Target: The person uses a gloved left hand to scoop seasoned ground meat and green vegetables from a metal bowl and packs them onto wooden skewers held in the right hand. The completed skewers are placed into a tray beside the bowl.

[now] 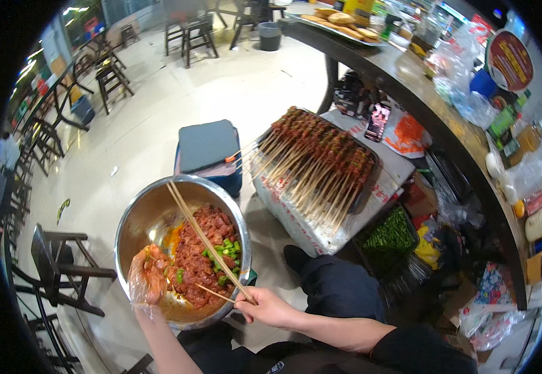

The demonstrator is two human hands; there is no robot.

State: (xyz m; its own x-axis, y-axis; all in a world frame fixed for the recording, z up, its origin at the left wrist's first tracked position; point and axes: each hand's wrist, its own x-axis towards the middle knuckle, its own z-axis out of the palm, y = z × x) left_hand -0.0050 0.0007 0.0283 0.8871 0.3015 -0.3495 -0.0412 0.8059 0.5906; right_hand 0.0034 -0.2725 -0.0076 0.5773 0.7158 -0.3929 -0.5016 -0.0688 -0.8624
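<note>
A large stainless steel bowl (pixel 133 210) stands before me, tilted towards my legs. It holds chopped red marinated meat (pixel 191 276), with cut green peppers (pixel 229 252) at its right side. My left hand (pixel 148 276), in a clear plastic glove smeared with sauce, is inside the bowl at the meat's left edge. Its fingers are curled; whether they hold a piece of meat is unclear. My right hand (pixel 264 306) is bare and grips a bundle of bare wooden skewers (pixel 201 236) slanting across the bowl. From the same hand a single skewer (pixel 215 293) points left over the meat.
A tray of loaded meat skewers (pixel 322 149) rests on a plastic-covered box (pixel 289 229) to the right, beside a phone (pixel 377 122). Below is a tray of chopped greens (pixel 392 229). A padded stool (pixel 208 145) stands beyond the bowl. A cluttered counter (pixel 467 135) curves along the right.
</note>
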